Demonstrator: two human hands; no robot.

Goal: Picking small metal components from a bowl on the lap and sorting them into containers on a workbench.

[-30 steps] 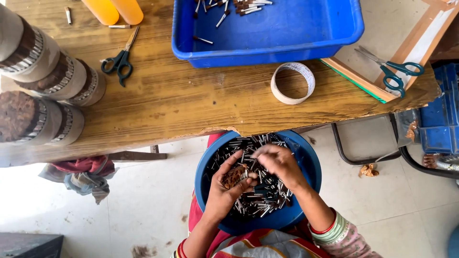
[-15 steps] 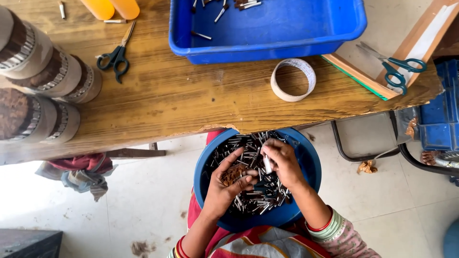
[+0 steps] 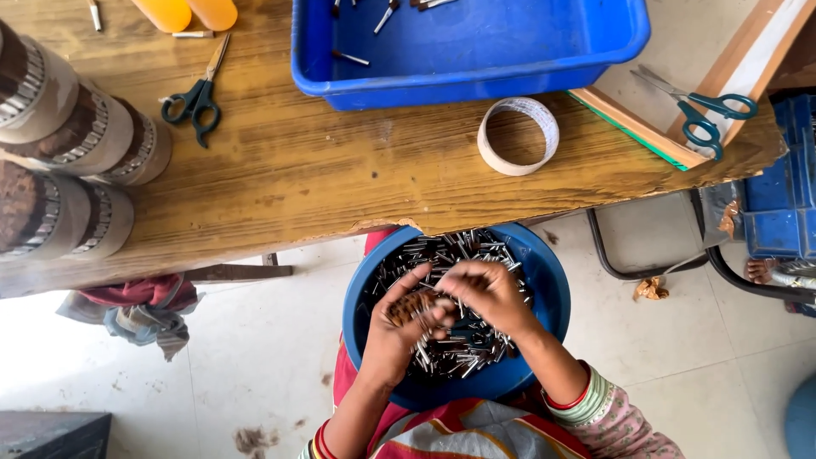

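My left hand (image 3: 398,327) is curled around a small brown bundle (image 3: 411,304), most of it hidden by my fingers, over the round blue basin (image 3: 544,280) of thin metal pins (image 3: 455,255) on my lap. My right hand (image 3: 489,293) bends over the bundle's end, fingertips pinched together; whether they grip a pin I cannot tell. The wooden table (image 3: 323,174) cuts off the basin's far rim.

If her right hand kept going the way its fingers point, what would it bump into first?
Most likely the brown bundle held in the left hand; the right hand points leftward at it, nearly touching, though depth is unclear.
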